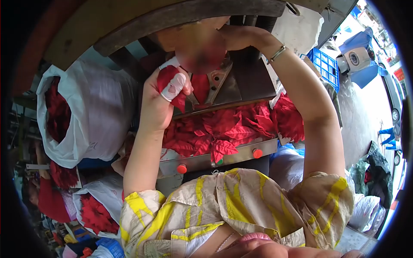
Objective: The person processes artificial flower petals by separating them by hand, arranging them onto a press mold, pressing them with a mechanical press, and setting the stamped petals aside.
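Note:
My left hand (159, 94) is closed on a red fabric petal (165, 77), at the front left of a dark machine plate (254, 84). White wrapping (174, 87) covers some of its fingers. My right hand (235, 38) reaches in under the machine's curved upper frame (189, 19); its fingers are hidden by a blurred patch. Between the hands lies a metal fixture (217, 81) with holes, with another red piece (200, 87) beside it. A heap of red fabric petals (219, 129) fills the tray just in front of the plate.
A metal control panel (202, 164) with red knobs (257, 153) runs along the near side. White sacks (103, 112) of red petals stand at left. A blue crate (323, 69) is at the right, with a parked car (393, 99) beyond.

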Demonstrator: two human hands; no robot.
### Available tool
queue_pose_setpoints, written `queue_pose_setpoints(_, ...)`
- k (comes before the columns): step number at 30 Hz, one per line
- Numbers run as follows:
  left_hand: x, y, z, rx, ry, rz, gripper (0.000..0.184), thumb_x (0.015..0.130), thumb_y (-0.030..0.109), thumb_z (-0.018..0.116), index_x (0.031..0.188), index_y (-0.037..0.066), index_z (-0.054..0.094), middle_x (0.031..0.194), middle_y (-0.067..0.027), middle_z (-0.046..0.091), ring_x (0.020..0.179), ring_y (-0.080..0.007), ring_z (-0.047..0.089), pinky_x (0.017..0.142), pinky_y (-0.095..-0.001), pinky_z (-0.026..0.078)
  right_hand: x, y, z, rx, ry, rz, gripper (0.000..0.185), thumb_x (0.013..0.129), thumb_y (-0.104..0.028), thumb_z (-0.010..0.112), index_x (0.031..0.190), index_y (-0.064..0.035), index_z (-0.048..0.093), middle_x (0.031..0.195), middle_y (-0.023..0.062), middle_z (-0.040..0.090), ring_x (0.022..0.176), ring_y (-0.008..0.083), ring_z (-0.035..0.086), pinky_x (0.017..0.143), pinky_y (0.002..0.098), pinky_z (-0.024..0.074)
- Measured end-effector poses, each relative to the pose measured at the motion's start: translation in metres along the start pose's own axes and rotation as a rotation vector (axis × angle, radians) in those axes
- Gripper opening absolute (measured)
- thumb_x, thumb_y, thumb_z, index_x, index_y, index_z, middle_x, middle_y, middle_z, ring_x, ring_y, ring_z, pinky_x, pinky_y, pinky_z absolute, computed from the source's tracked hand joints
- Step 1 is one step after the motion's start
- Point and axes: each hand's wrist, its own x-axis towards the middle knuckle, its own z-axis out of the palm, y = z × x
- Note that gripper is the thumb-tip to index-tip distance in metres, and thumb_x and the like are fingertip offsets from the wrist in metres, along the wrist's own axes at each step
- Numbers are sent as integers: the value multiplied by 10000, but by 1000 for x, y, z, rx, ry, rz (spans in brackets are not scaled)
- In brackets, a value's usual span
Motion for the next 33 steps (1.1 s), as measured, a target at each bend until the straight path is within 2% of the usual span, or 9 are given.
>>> queue_pose_setpoints(13, 13, 0, 8, 19, -59, 15, 436, 847, 317, 763, 1069, -18, 594, 788, -73, 611, 735, -167, 582, 790, -338, 471, 30, 20, 27, -43, -22, 20, 222, 920, -191, 618, 1116, -96, 663, 943, 55, 673, 810, 153, 660, 739, 312, 523)
queue_pose_setpoints(18, 15, 1, 5, -3, -86, 39, 398, 879, 254, 732, 1113, -42, 605, 789, -73, 614, 749, -161, 584, 785, -324, 469, 10, 32, 46, 68, 398, -164, 262, 824, -78, 720, 1083, -64, 682, 925, 76, 700, 840, 176, 676, 726, 316, 542)
queue_pose_setpoints(22, 25, -7, -5, 95, -38, 49, 320, 896, 207, 709, 1089, -40, 646, 818, -76, 644, 727, -170, 603, 725, -322, 486, -6, 30, 53, 36, 402, -30, 218, 836, -94, 718, 1049, -54, 696, 941, 77, 710, 839, 176, 675, 738, 306, 540)
queue_pose_setpoints(25, 40, -9, -36, 906, 388, -11, 210, 890, 50, 656, 1070, -55, 672, 781, -61, 689, 663, -124, 619, 627, -265, 489, -8, 20, 62, 58, 575, -2, 166, 848, -101, 714, 1004, -46, 707, 936, 70, 714, 835, 174, 672, 755, 303, 536)
queue_pose_setpoints(27, 40, -23, -82, 1202, 428, 112, 198, 856, 135, 737, 959, -32, 708, 777, -143, 724, 735, -210, 710, 670, -331, 533, -5, 1, 64, 408, 757, 24, 127, 844, -100, 695, 964, -74, 725, 924, 57, 720, 873, 159, 677, 756, 298, 524)
queue_pose_setpoints(28, 38, -27, -86, 1205, 435, 114, 198, 856, 135, 737, 959, -32, 708, 777, -143, 724, 735, -210, 710, 670, -331, 533, 1, -11, 62, 408, 754, 18, 127, 844, -100, 695, 964, -74, 725, 924, 57, 720, 873, 159, 677, 756, 298, 524)
queue_pose_setpoints(30, 30, -30, -91, 1009, 458, 173, 210, 849, 152, 735, 982, -10, 715, 830, -180, 724, 775, -254, 726, 684, -338, 536, 19, -37, 61, 1072, 1032, -4, 119, 880, -97, 664, 981, -54, 710, 916, 50, 711, 877, 143, 672, 754, 268, 515)
queue_pose_setpoints(31, 25, -30, -86, 1012, 469, 167, 210, 849, 152, 735, 982, -10, 715, 830, -180, 724, 775, -254, 726, 684, -338, 536, 36, -32, 64, 1077, 1019, -4, 119, 880, -97, 664, 981, -54, 710, 916, 50, 711, 877, 143, 672, 754, 268, 515)
queue_pose_setpoints(33, 21, -29, -69, 1089, 422, 161, 195, 845, 143, 725, 981, 2, 721, 827, -179, 722, 778, -279, 725, 693, -336, 537, 73, -11, 62, 479, 1247, -414, 130, 899, -109, 656, 992, -22, 685, 919, 51, 705, 873, 141, 665, 758, 271, 512)
